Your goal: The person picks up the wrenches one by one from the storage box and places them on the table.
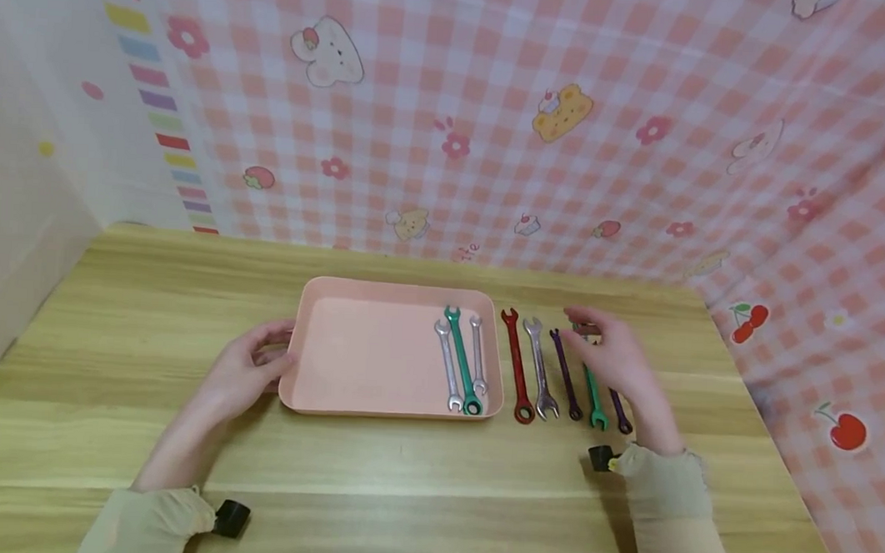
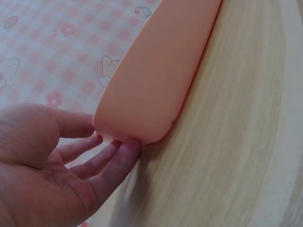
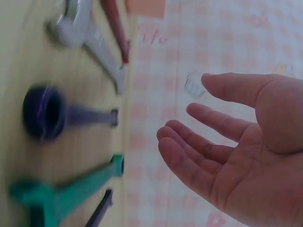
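Pink checked cloth (image 1: 452, 102) hangs behind a wooden table (image 1: 401, 491). Centrally on it sits a pink tray (image 1: 364, 347) with three wrenches (image 1: 462, 357), its left end gripped by the left hand (image 1: 238, 374); the right hand (image 1: 618, 361), loose-fingered, hovers by five wrenches (image 1: 567, 375).

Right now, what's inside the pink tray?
At the right end of the pink tray, left to right: a silver wrench, a green wrench and a shorter silver wrench. The tray floor directly beneath them is covered, so not visible.

You can pass along the near tabletop (image 1: 409, 483); the pink tray's (image 1: 371, 348) raised rim (image 1: 397, 292) blocks sliding inward.
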Motion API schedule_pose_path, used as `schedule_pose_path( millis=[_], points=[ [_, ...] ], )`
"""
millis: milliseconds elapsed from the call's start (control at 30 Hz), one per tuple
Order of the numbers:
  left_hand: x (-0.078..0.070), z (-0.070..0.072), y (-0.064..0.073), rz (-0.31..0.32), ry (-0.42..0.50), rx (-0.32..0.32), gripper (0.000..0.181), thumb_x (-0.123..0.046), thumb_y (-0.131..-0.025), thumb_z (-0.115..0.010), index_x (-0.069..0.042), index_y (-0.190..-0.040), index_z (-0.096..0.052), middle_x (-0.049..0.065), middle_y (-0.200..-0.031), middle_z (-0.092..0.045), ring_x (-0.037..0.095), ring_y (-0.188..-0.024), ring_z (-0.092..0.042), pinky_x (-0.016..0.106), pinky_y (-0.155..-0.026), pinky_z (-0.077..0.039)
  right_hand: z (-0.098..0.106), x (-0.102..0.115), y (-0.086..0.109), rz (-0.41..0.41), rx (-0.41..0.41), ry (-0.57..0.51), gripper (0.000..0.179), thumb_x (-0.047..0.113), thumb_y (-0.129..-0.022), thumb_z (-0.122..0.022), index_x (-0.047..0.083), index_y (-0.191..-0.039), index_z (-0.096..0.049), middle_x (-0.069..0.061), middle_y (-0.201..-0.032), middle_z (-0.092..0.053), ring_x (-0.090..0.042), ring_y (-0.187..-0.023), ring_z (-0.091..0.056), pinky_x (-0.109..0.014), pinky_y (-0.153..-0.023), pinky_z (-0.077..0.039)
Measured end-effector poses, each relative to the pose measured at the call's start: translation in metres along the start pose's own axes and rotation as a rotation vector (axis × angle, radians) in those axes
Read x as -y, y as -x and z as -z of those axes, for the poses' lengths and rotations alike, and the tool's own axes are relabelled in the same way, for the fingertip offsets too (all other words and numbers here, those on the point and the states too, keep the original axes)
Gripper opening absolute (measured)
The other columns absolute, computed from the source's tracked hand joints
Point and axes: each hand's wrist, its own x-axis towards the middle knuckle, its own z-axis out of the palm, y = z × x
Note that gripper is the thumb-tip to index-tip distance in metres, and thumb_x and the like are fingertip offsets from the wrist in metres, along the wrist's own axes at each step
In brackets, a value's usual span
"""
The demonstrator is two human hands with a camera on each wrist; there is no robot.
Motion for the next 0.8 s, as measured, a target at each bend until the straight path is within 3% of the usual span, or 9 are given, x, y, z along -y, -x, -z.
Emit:
schedule_pose_path(
  millis=[333,800],
  points=[
    [-0.001,0.000,0.000,-0.005,-0.001,-0.003,0.056,-0.006,-0.108,-0.053,0.003,-0.160,-0.034,0.032,-0.159,-0.043,0.043,-0.140,-0.054,0.020,-0.081,-0.060,-0.020,0.046,-0.005,0.068,0.018,-0.069,0.044,0.019,-0.106,-0.062,0.002,-0.146,-0.057,-0.026,-0.148,-0.061,-0.042,-0.131,-0.063,-0.058,-0.106,-0.056],
    [-0.001,0.000,0.002,-0.008,-0.002,0.004,0.056,-0.007,-0.109,-0.052,0.002,-0.161,-0.033,0.032,-0.159,-0.043,0.046,-0.141,-0.054,0.021,-0.082,-0.060,-0.050,0.086,-0.013,0.128,0.056,-0.126,0.047,0.016,-0.103,-0.067,0.003,-0.146,-0.058,-0.022,-0.146,-0.063,-0.039,-0.127,-0.065,-0.054,-0.104,-0.059]
  ],
)
